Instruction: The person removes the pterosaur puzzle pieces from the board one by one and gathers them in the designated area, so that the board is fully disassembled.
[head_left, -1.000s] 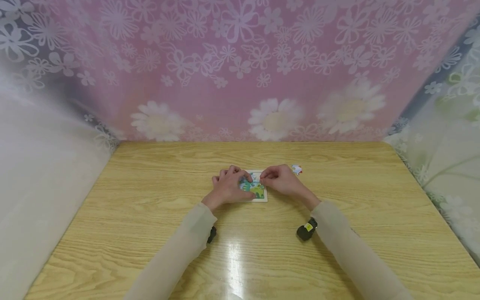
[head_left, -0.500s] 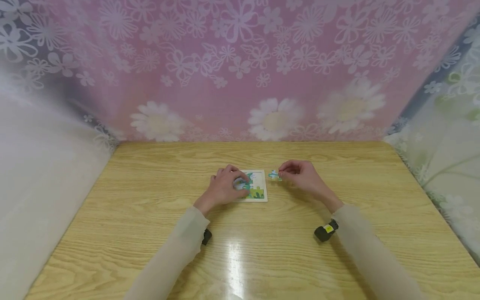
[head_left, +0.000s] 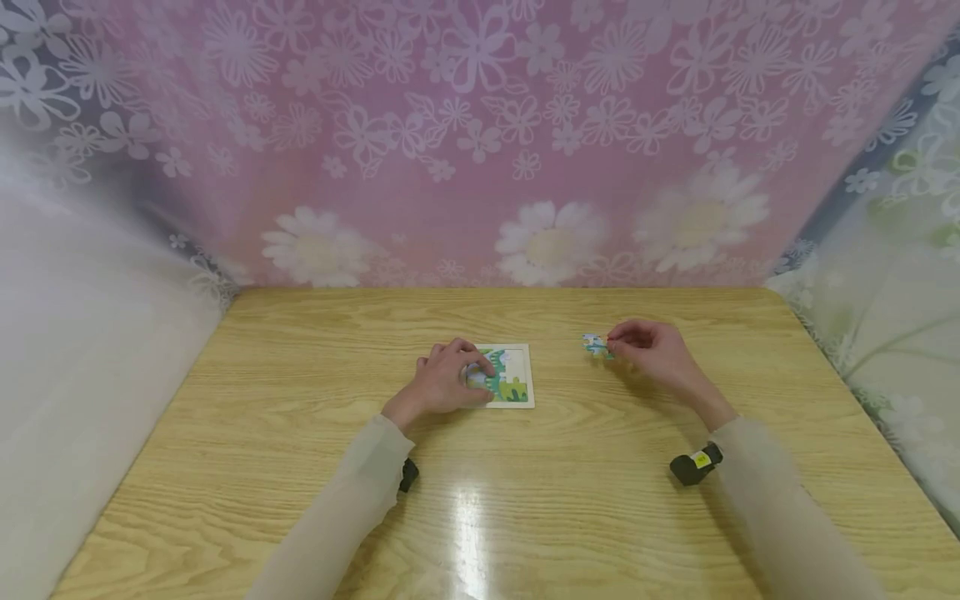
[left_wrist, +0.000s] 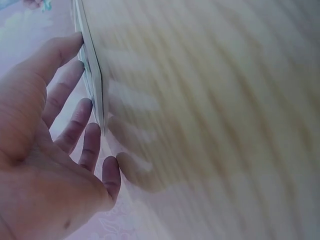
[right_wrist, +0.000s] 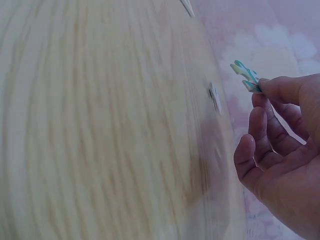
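Observation:
A square puzzle board [head_left: 531, 383] with a green and blue dinosaur picture lies on the table; its upper right part shows bare white. My left hand [head_left: 442, 380] rests on the board's left side, and in the left wrist view its spread, slightly bent fingers [left_wrist: 75, 125] touch the edge. To the right of the board, my right hand [head_left: 663, 358] pinches a teal and green puzzle piece [right_wrist: 246, 76] between thumb and fingertips, raised above the table. Another puzzle piece [right_wrist: 215, 98] lies on the table below it, partly overlapped by the held one in the head view.
The wooden table [head_left: 480, 467] reaches back to a pink floral curtain [head_left: 420, 150]. Pale cloth hangs at both sides. A black wrist device [head_left: 693, 465] sits by the right sleeve, and another [head_left: 408, 475] by the left.
My right hand has moved right, away from the board, with the pinched piece, to beside the loose piece. My left hand has shifted slightly left, still on the board.

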